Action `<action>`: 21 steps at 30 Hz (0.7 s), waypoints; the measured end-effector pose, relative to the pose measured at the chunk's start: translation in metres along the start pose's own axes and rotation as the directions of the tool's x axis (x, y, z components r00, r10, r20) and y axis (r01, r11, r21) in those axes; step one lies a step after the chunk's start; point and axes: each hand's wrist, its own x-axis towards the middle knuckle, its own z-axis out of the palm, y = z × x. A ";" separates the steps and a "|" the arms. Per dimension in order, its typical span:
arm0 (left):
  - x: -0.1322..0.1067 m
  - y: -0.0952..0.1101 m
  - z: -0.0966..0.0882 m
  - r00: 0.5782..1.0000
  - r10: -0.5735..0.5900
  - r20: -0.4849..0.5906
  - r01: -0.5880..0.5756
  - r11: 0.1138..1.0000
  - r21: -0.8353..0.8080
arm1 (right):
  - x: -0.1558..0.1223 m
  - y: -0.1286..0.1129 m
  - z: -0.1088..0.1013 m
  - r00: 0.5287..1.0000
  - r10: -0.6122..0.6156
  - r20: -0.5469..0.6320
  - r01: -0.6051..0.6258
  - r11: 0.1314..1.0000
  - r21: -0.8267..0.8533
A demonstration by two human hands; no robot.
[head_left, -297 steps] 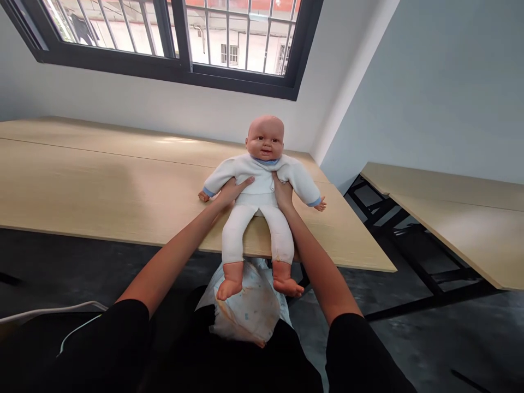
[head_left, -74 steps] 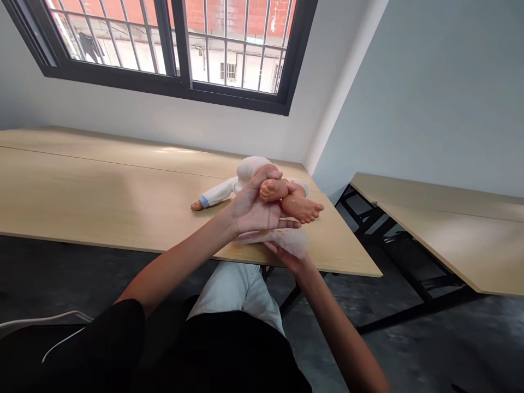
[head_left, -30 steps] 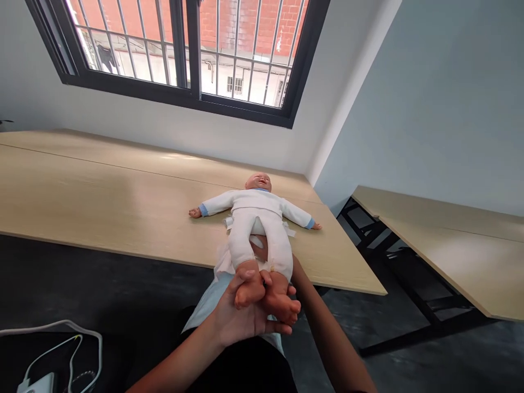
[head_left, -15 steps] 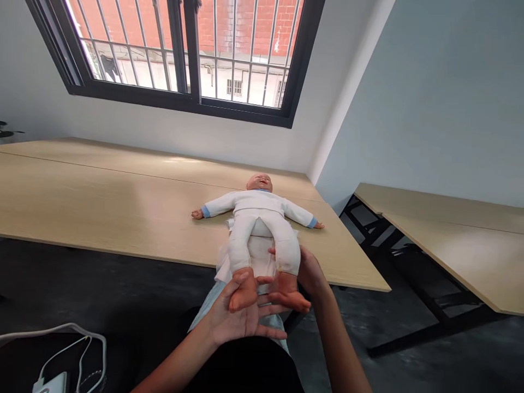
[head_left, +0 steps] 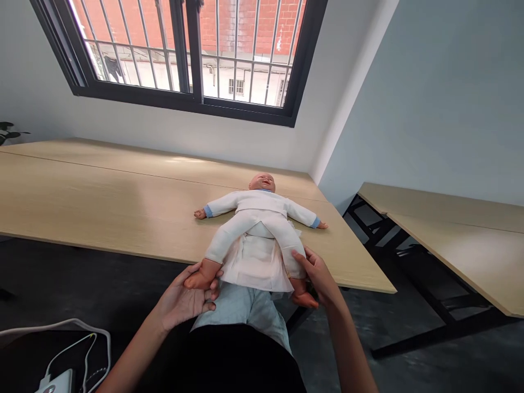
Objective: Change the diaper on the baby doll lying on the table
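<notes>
A baby doll (head_left: 262, 207) in a white suit with blue cuffs lies on its back on the wooden table (head_left: 123, 213), head toward the window and legs spread over the near edge. Under its hips a white diaper (head_left: 256, 262) is laid out flat, its front part hanging past the table edge. My left hand (head_left: 186, 297) is closed around the doll's ankle on the left, palm turned up. With thumb on top and fingers outside, my right hand (head_left: 319, 273) grips the doll's lower leg on the right.
A barred window (head_left: 184, 60) is in the wall behind the table. To the right stands a second wooden table (head_left: 458, 234) on black legs. At the lower left are a white device (head_left: 57, 382) and a white cable (head_left: 73, 323).
The doll's legs have moved apart, and the diaper between them shows more fully. My left hand has shifted left with one foot; my right hand now holds the other leg from outside.
</notes>
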 end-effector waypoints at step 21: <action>0.017 -0.038 0.017 0.999 -0.007 -0.031 0.006 1.000 -0.028 | 0.109 -0.118 0.071 0.751 -0.550 0.366 0.561 0.238 -0.793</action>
